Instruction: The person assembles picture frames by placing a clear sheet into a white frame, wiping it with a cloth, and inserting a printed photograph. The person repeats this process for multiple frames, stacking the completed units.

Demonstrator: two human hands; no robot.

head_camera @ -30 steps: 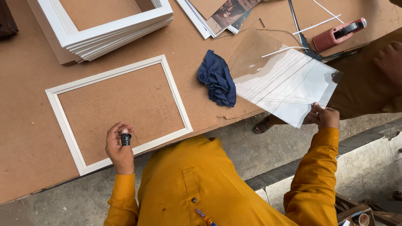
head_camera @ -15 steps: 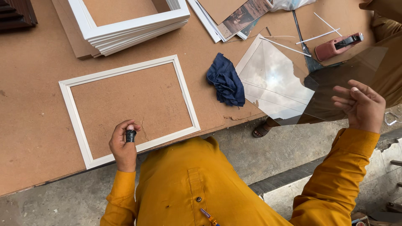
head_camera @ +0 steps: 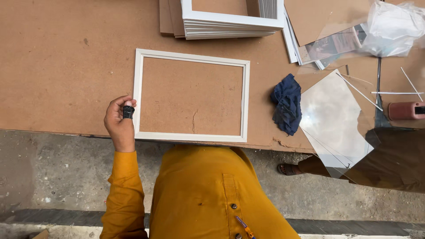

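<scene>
Left hand [head_camera: 119, 120] curling shut around small black object [head_camera: 128, 111], resting beside lower-left corner of white picture frame [head_camera: 191, 95]; right hand sitting out of view.

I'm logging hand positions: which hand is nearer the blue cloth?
Left, of those in view. The left hand rests at the white frame's left edge, across the frame from the blue cloth. The right hand is out of view.

A crumpled clear plastic bag [head_camera: 393, 27] lies at the table's far right.
</scene>
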